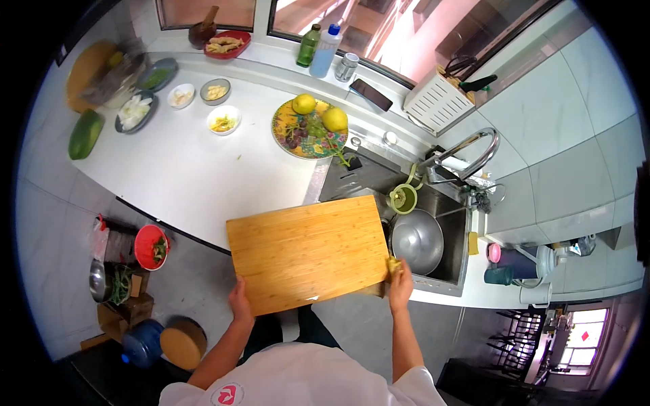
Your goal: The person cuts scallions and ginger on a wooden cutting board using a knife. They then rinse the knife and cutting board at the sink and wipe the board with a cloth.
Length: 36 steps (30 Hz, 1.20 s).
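Note:
A wooden cutting board [308, 254] is held up in front of my body, tilted, between the counter and the sink. My left hand [240, 301] is closed on its lower left edge. At the board's right edge is my right hand [401, 284], fingers closed on a small crumpled yellow thing [394, 264]; whether it is a cloth, a sponge or food scraps I cannot make out. Just beyond, a metal bowl [418, 241] and a green strainer cup [403, 198] sit in the sink [450, 271].
The white counter [189, 166] carries a patterned fruit plate [284, 139], several small bowls and a green gourd [86, 134]. A faucet [484, 152] arches over the sink. Bottles and a phone [371, 95] line the windowsill. On the floor side stands a red bin [150, 247].

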Motion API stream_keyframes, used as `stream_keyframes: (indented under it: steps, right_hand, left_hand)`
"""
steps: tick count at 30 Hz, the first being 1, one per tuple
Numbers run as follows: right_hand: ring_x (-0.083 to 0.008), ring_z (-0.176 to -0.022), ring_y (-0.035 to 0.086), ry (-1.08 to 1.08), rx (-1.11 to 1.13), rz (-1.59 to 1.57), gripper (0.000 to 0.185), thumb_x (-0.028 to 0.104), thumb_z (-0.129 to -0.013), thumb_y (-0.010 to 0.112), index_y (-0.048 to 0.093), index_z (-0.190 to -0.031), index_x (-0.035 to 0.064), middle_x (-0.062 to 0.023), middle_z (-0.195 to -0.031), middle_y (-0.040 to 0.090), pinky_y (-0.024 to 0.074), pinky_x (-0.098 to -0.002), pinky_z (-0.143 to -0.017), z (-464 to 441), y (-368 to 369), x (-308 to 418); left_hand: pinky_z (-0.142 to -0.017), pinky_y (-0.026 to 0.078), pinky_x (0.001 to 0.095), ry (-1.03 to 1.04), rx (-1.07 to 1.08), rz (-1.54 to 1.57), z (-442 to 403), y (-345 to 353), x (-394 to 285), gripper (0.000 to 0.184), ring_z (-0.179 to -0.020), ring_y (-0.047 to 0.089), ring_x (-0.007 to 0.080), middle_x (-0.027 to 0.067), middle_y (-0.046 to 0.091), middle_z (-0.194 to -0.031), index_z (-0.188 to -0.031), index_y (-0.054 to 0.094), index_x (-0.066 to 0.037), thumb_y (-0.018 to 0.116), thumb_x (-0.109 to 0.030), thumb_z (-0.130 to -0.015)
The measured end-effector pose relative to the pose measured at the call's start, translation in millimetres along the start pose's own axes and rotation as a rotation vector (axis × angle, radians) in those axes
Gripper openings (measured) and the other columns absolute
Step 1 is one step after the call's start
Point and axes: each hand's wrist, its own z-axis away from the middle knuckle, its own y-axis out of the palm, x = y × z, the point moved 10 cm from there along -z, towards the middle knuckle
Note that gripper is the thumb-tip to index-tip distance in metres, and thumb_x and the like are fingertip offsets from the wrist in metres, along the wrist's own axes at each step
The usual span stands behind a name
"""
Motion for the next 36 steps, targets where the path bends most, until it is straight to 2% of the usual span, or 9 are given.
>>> stream_keyframes:
  steps: [2, 4, 9, 10, 12, 15, 27, 29, 36]
  right_hand:
    - [-0.0331, -0.119, 0.06, 0.454, -0.327, -0.402, 0.039, 0.016, -0.104, 0.052, 0.053, -0.138, -0.0008, -0.0205, -0.13, 0.063, 0.0449, -0.0413, -0.102, 0.2, -30.2, -18.3]
    - [-0.0284, -0.117, 0.061, 0.329, -0.395, -0.58, 0.038, 0.018, -0.105, 0.052, 0.055, -0.138, -0.0004, -0.0179, -0.132, 0.062, 0.0476, -0.0377, -0.099, -8.4, -23.2, 20.3]
    - [-0.0319, -0.124, 0.058, -0.101, 0.416, -0.438, 0.047, 0.021, -0.095, 0.065, 0.056, -0.139, 0.0051, -0.0187, -0.135, 0.061, 0.0436, -0.0395, -0.107, 23.0, 112.1, 216.9]
    - [-0.0334, -0.135, 0.049, -0.461, 0.521, -0.348, 0.052, 0.022, -0.094, 0.065, 0.053, -0.143, 0.0097, -0.0157, -0.143, 0.055, 0.037, -0.0436, -0.114, 42.3, 139.7, 262.0]
    - [-0.0304, -0.145, 0.037, -0.96, 0.459, 0.033, 0.053, 0.023, -0.095, 0.06, 0.049, -0.146, 0.012, -0.0106, -0.153, 0.046, 0.0272, -0.0464, -0.12, 83.6, 178.9, 324.3]
    - [-0.027, -0.15, 0.029, -1.001, 0.556, 0.108, 0.054, 0.022, -0.097, 0.053, 0.045, -0.149, 0.0126, -0.007, -0.158, 0.039, 0.0218, -0.047, -0.122, 67.6, 196.9, 329.3]
    - [-0.0321, -0.141, 0.042, -0.28, -0.126, 0.255, 0.045, 0.02, -0.104, 0.043, 0.049, -0.145, 0.0023, -0.0192, -0.149, 0.049, 0.0258, -0.0452, -0.121, -130.5, 99.9, 92.8]
    - [-0.0358, -0.135, 0.049, 0.023, -0.151, -0.137, 0.043, 0.025, -0.107, 0.043, 0.051, -0.143, 0.0038, -0.018, -0.147, 0.052, 0.0355, -0.0434, -0.115, -130.6, 79.4, 74.1]
    - [-0.0325, -0.135, 0.051, -0.353, 0.404, -0.595, 0.042, 0.029, -0.108, 0.045, 0.055, -0.14, 0.0041, -0.0177, -0.14, 0.058, 0.0363, -0.0427, -0.113, -31.2, 164.3, 274.3]
  left_hand:
    - [-0.092, 0.048, 0.0325, 0.019, 0.015, -0.002, -3.8, -2.8, 0.4, 0.057, -0.104, 0.063, 0.0198, 0.0115, 0.068, -0.117, -0.122, 0.063, 0.003, 0.054, -0.05, -0.103]
    - [-0.094, 0.047, 0.0325, -0.021, 0.033, -0.027, -3.7, -2.3, 2.6, 0.058, -0.106, 0.062, 0.019, 0.0102, 0.067, -0.119, -0.126, 0.063, 0.002, 0.054, -0.05, -0.103]
    - [-0.094, 0.047, 0.031, -0.038, 0.081, -0.037, -6.6, -3.1, 6.4, 0.058, -0.106, 0.061, 0.0179, 0.0092, 0.067, -0.119, -0.125, 0.063, 0.003, 0.054, -0.05, -0.103]
    - [-0.093, 0.047, 0.0306, -0.034, 0.087, -0.033, -9.5, -3.9, 8.2, 0.057, -0.105, 0.061, 0.0175, 0.009, 0.067, -0.116, -0.123, 0.064, 0.003, 0.055, -0.05, -0.103]
    - [-0.091, 0.047, 0.0303, -0.037, 0.012, -0.054, -21.0, -16.3, 21.3, 0.056, -0.102, 0.061, 0.0167, 0.0085, 0.068, -0.113, -0.121, 0.065, 0.003, 0.055, -0.049, -0.103]
    - [-0.089, 0.046, 0.0297, -0.01, -0.021, -0.071, -38.9, -28.5, 33.8, 0.053, -0.097, 0.06, 0.0151, 0.0076, 0.068, -0.107, -0.115, 0.067, 0.004, 0.056, -0.047, -0.103]
    - [-0.095, 0.046, 0.0353, 0.012, 0.023, -0.085, -13.9, -9.6, 3.4, 0.059, -0.106, 0.062, 0.0225, 0.0124, 0.066, -0.12, -0.126, 0.061, 0.003, 0.056, -0.05, -0.102]
    - [-0.096, 0.046, 0.0354, -0.001, 0.005, -0.066, -15.5, -13.1, 7.6, 0.058, -0.108, 0.061, 0.0226, 0.0126, 0.066, -0.121, -0.126, 0.061, 0.002, 0.056, -0.05, -0.101]
    - [-0.096, 0.046, 0.0305, -0.143, 0.068, 0.0, -18.9, -11.3, 18.8, 0.055, -0.11, 0.061, 0.0176, 0.0093, 0.066, -0.121, -0.127, 0.061, 0.001, 0.056, -0.048, -0.102]
